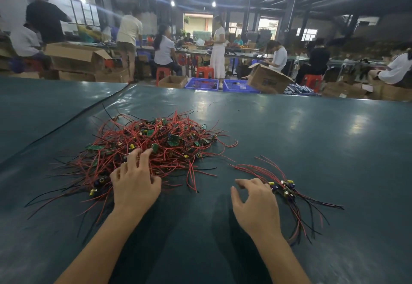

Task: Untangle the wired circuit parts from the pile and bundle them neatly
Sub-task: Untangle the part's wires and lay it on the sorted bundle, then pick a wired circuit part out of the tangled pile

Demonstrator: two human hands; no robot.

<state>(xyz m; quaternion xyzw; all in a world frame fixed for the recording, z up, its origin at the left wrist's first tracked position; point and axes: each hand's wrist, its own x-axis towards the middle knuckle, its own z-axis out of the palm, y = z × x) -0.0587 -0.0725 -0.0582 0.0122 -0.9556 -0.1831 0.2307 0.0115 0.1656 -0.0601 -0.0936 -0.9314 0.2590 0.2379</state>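
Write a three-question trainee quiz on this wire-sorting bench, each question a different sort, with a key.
1. True or false: the left hand rests on the pile of wired circuit parts.
2. Where does the small bundle lie? A) left of the pile; B) right of the pile, beside the right hand; C) on top of the pile.
3. Fill in: most wires in the pile are ____ in colour.
Key: 1 true; 2 B; 3 red.

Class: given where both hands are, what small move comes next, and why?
Probably the left hand should pinch one part from the tangled pile: its fingers rest on the wires, gripping nothing, and the small bundle beside the right hand awaits more.
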